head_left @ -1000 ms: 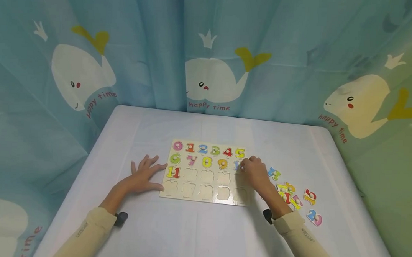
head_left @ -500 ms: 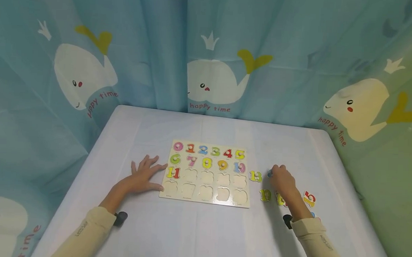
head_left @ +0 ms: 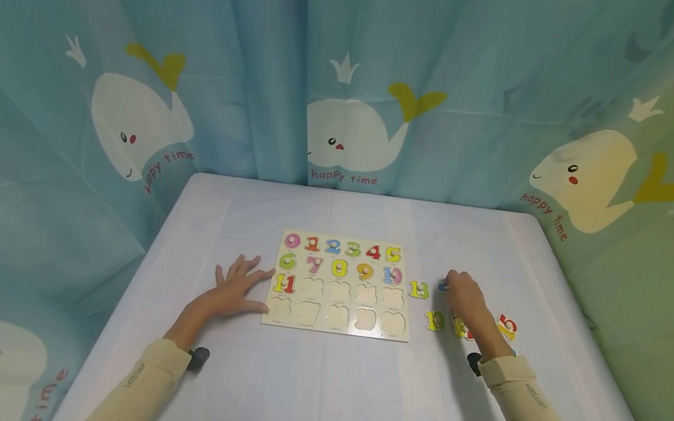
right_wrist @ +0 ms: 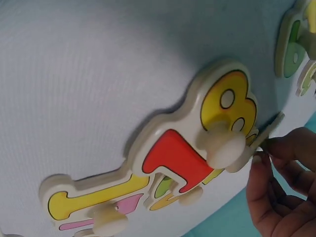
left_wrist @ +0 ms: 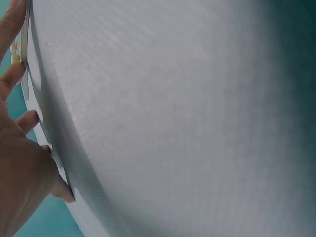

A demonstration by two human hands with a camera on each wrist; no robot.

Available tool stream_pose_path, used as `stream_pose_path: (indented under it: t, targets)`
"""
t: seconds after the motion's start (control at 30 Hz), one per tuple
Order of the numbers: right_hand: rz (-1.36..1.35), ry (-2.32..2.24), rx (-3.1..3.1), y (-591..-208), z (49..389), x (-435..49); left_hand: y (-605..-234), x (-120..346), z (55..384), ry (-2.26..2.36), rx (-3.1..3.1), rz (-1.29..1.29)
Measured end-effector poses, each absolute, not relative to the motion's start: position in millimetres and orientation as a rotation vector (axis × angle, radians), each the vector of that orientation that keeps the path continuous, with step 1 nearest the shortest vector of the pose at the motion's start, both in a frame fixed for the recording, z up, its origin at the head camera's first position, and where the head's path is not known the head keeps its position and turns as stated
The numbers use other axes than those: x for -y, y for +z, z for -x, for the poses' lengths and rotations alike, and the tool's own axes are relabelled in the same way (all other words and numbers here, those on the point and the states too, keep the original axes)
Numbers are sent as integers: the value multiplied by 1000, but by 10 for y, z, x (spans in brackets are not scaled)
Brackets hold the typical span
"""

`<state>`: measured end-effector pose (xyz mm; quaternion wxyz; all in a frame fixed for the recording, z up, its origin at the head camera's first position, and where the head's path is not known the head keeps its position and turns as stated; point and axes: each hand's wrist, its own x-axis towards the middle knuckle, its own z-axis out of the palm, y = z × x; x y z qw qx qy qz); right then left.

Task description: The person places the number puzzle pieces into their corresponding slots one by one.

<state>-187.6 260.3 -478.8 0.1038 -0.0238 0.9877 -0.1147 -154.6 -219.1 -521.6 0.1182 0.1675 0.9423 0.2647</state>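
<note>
A wooden number puzzle board [head_left: 331, 343] lies on the table, with pieces 0 to 11 in their recesses; the other recesses are bare. Against its left edge rests my left hand [head_left: 236, 293], fingers spread; the left wrist view catches this hand [left_wrist: 22, 163] at its side. To the right of the board, my right hand [head_left: 467, 298] pinches a number piece, of which only a blue bit [head_left: 442, 285] shows. In the right wrist view, thumb and finger of the hand [right_wrist: 284, 187] hold this piece [right_wrist: 266, 132] tilted edge-on; its number cannot be read.
Loose knobbed pieces lie right of the board: a 13 [head_left: 419, 289], a yellow piece [head_left: 434, 320] and a red-and-yellow 15 [head_left: 507, 327]. A red-and-yellow 18 [right_wrist: 177, 158] lies over other pieces beneath my right forearm. A whale-print curtain [head_left: 251, 106] surrounds the table.
My right hand has left the 10 in the board and moved right to the loose pieces, where it pinches one. It has barely moved in the last half second. My left hand stays put.
</note>
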Motion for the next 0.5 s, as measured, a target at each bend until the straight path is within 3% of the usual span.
stream_pose_path:
  t: [0.27, 0.5]
  targets:
    - [-22, -480, -2917, -4761, 1921, -2545, -5204, 2183, 1543, 780, -2747, -489]
    - [55, -460, -2977, -4771, 1939, -2370, -5212, 2186, 1554, 776, -2756, -490]
